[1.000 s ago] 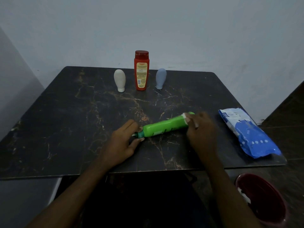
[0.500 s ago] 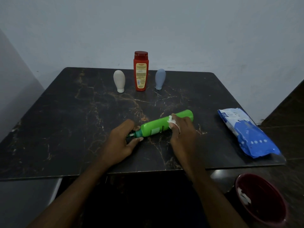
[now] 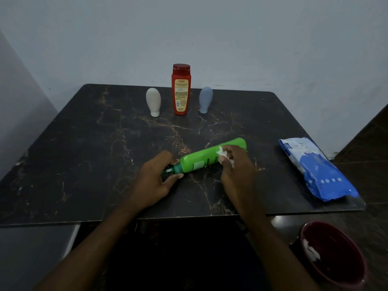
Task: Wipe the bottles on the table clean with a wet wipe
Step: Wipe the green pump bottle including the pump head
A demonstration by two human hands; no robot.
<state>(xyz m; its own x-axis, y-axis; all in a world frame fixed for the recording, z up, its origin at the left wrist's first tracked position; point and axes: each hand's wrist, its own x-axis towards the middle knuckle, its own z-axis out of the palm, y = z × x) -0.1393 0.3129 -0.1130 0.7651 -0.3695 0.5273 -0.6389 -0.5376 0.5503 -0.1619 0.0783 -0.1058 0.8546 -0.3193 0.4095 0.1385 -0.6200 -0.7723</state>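
Note:
A green bottle [image 3: 206, 157] lies on its side on the dark marble table [image 3: 88, 156], neck toward the left. My left hand [image 3: 155, 181] grips its neck and cap end. My right hand [image 3: 237, 173] holds a crumpled white wet wipe [image 3: 223, 156] against the bottle's body, near its far end. At the back of the table stand a white bottle [image 3: 153, 101], a tall red bottle [image 3: 181, 89] and a grey-blue bottle [image 3: 206, 99].
A blue and white pack of wipes [image 3: 315, 169] lies near the table's right edge. A dark red bin [image 3: 333, 253] with used white wipes in it stands on the floor at the lower right. A wall runs close behind the table.
My right hand slid the wipe from the bottle's far end toward its middle, then back a little toward the far end. My left hand kept its grip on the neck.

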